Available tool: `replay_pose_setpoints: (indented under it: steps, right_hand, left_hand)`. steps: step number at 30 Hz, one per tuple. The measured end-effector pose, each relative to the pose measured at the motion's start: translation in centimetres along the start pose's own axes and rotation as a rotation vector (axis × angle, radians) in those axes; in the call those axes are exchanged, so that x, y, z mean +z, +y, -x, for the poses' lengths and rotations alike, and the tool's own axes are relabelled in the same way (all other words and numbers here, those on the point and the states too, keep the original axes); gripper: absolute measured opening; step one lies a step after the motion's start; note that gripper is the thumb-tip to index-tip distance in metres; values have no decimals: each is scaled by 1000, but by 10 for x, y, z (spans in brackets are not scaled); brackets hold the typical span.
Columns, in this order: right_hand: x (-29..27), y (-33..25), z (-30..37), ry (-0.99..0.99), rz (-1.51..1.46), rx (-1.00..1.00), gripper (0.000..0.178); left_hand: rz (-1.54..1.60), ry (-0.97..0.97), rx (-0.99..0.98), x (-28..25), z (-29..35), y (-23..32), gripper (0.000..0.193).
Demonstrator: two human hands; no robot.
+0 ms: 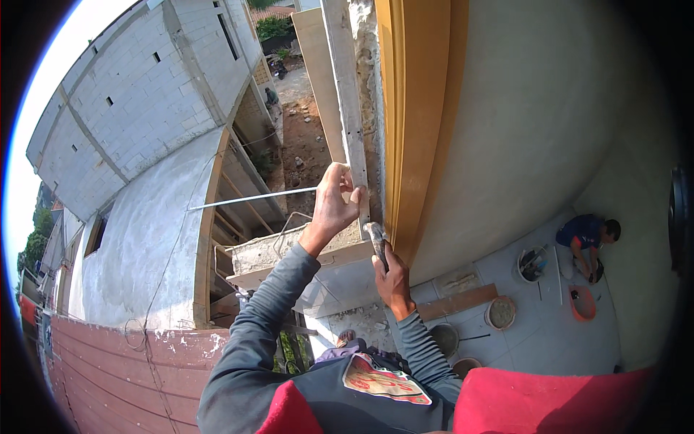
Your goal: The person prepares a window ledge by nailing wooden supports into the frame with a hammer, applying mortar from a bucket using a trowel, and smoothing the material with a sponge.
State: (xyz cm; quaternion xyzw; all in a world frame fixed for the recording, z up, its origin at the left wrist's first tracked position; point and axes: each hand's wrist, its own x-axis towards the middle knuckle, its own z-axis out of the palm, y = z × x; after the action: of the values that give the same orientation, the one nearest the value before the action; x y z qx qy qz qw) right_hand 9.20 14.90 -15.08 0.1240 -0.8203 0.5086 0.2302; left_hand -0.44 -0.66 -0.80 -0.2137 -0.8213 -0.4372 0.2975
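A long grey wooden strip stands upright along the wall's edge, beside rough mortar. My left hand is at the strip's left side, its fingers curled and thumb bent in against the strip's face. Whatever lies between those fingertips is too small to make out. Lower down, my right hand is wrapped round the dark handle of a hammer, whose pale, smeared head is by the strip's lower end. A thin light rod runs leftward from behind my left wrist; whether I touch it, I cannot tell.
A brown wooden frame rises right of the strip. Below lies a concrete ledge with bent wire. On the tiled floor, a person crouches near a bucket, an orange tub and a plank. Left, a drop opens to bare ground.
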Motion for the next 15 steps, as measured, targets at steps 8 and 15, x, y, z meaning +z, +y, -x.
replay_pose_setpoints:
  steps: [8, 15]
  right_hand:
    - [-1, -5, -2, -20, 16, 1, 43]
    - [-12, -25, -7, -153, 3, 228, 43]
  left_hand:
    - [238, 243, -77, -25, -34, -2, 112]
    - [-28, 358, 186, -21, -47, 19, 70]
